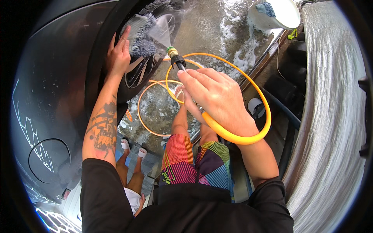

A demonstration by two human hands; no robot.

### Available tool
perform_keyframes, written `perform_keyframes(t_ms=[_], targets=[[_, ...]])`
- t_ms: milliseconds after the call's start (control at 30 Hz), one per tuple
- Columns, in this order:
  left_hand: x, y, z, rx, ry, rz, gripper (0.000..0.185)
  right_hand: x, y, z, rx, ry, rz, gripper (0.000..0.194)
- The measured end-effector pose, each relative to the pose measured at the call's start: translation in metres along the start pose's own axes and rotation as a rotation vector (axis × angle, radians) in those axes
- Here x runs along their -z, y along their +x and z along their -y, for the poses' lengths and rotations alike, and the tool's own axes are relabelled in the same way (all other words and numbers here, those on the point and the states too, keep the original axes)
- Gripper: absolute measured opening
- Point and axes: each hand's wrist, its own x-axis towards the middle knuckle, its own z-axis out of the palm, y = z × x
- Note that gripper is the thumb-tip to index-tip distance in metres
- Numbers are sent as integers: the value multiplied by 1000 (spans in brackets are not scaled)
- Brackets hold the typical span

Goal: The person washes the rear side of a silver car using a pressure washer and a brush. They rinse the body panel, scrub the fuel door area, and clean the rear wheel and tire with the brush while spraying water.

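Observation:
My right hand (217, 94) is closed around the handle of a spray wand with a brass and green nozzle (172, 51). An orange hose (242, 139) curves round my right wrist. Water fans from the nozzle toward a blue-grey chenille wash mitt (142, 38). My left hand (118, 58) lies with its fingers against the mitt's pale cuff, at the wheel arch (99, 58) of a dark, glossy car (55, 87). Whether its fingers grip the cuff is unclear. Part of the wheel (138, 72) shows below the mitt.
A white bucket (262, 21) with another mitt (265, 9) over its rim stands at the upper right. Hose loops lie on the wet, foamy concrete (201, 32). Silvery sheeting (329, 87) hangs at the right. Another person's legs (135, 174) show at the lower left.

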Motion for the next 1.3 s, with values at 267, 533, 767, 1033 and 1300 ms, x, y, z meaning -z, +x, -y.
perform_keyframes(t_ms=[267,533,767,1033,1300], targets=[[3,1,-1,-2,9,26,53,-13,-7,-6,18,37,-79,47],[7,5,-4,-15,72,33,56,-27,-19,-7,121,74,-162,44],[7,3,-3,-3,78,70,52,-30,-25,-1,169,85,-189,43],[7,3,-1,-27,56,51,53,-28,-27,2,189,111,-134,39],[6,8,6,-151,166,37,51,-31,-28,-8,129,121,-117,48]])
